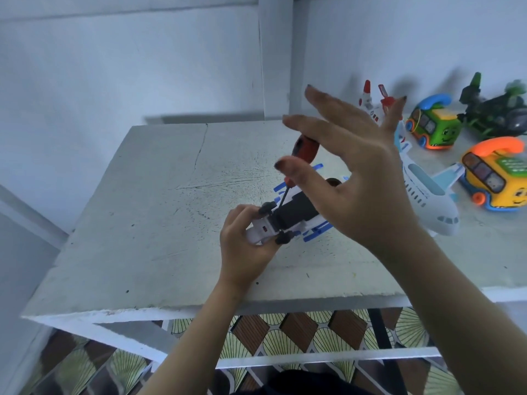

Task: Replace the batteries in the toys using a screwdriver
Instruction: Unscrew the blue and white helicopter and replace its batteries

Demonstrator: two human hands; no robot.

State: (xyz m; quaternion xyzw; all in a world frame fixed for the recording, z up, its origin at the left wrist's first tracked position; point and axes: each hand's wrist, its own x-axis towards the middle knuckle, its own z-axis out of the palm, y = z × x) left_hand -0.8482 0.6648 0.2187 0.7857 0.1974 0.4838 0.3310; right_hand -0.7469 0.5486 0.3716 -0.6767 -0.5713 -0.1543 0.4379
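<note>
A white toy vehicle [296, 212] with blue trim lies upside down on the white table [159, 223], its black underside and small black wheels facing up. My left hand [245, 252] grips its near end. A screwdriver [306, 148] with a red and black handle stands tilted over the toy, its thin shaft reaching down to the underside near the wheels. My right hand [362, 178] pinches the handle with the thumb against the fingers, and the other fingers are spread out straight above it.
More toys stand at the table's right: a white airplane [425, 195], a green bus phone [433, 126], a yellow bus phone [496, 178], a dark green helicopter [496, 109] and a red and white rocket toy [370, 106]. White walls close the back and left.
</note>
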